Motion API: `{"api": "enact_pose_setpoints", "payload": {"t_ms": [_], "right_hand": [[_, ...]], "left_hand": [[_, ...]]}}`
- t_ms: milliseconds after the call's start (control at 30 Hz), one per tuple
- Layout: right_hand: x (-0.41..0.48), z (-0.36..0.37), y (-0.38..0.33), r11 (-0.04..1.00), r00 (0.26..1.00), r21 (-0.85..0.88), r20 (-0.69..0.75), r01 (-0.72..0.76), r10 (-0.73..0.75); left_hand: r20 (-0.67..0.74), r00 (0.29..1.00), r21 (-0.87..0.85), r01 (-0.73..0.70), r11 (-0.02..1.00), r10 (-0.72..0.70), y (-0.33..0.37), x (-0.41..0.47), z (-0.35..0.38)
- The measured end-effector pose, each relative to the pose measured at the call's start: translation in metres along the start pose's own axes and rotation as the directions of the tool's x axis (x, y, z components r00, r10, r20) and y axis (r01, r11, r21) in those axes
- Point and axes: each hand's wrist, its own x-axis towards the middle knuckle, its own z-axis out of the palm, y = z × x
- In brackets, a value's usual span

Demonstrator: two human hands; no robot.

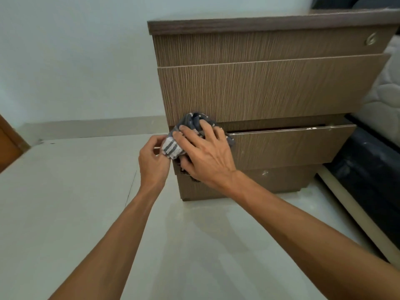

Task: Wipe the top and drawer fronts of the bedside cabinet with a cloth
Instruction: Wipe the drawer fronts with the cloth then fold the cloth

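The brown wood-grain bedside cabinet (270, 89) stands ahead with three drawer fronts. Its lowest drawer (285, 146) is pulled out a little. A grey and white checked cloth (190, 131) is bunched at the left end of that drawer front. My right hand (205, 152) lies spread over the cloth and presses it against the drawer's left corner. My left hand (152, 159) pinches the cloth's lower left edge beside the cabinet's left side. The cabinet top (259, 23) shows only as a dark front edge.
A round lock (371, 38) sits at the top drawer's right end. A mattress (383, 94) on a dark bed base (368, 169) adjoins the cabinet's right. Pale tiled floor (75, 202) spreads left and in front, with a wall skirting (91, 126) and a wooden door edge (8, 146).
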Motion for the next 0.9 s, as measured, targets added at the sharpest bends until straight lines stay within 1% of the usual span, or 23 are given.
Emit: {"api": "enact_pose_setpoints", "payload": {"t_ms": [100,200,300,400,600,700,767,900], "right_hand": [[-0.009,-0.001,0.009,1.000,0.997,-0.010,0.080,-0.004,0.004],[-0.021,-0.006,0.028,0.998,0.992,-0.032,0.117,-0.054,0.058],[-0.037,-0.012,0.056,0.991,0.987,-0.061,0.105,-0.120,0.126],[-0.059,-0.020,0.092,0.980,0.981,-0.126,0.101,-0.154,0.167],[-0.102,-0.036,0.161,0.945,0.953,-0.222,0.128,-0.242,0.274],[-0.119,-0.045,0.189,0.917,0.925,-0.238,0.130,-0.319,0.356],[-0.130,-0.051,0.204,0.892,0.895,-0.234,0.142,-0.386,0.424],[-0.145,-0.057,0.221,0.831,0.816,-0.119,0.159,-0.543,0.555]], "left_hand": [[-0.010,0.999,0.028,0.037,0.999,-0.037,0.003,0.002,-0.001],[-0.017,0.999,0.082,0.038,0.996,-0.037,0.007,0.002,0.001],[-0.034,0.999,0.108,0.043,0.993,-0.040,0.008,0.001,0.001],[-0.044,0.998,0.106,0.047,0.993,-0.042,0.009,-0.001,0.005],[-0.058,0.997,0.099,0.049,0.994,-0.044,0.010,-0.001,0.008],[-0.068,0.996,0.106,0.057,0.993,-0.050,0.010,-0.002,0.010],[-0.072,0.996,0.111,0.061,0.992,-0.054,0.010,-0.002,0.011],[-0.080,0.994,0.108,0.077,0.991,-0.068,0.012,-0.004,0.012]]}}
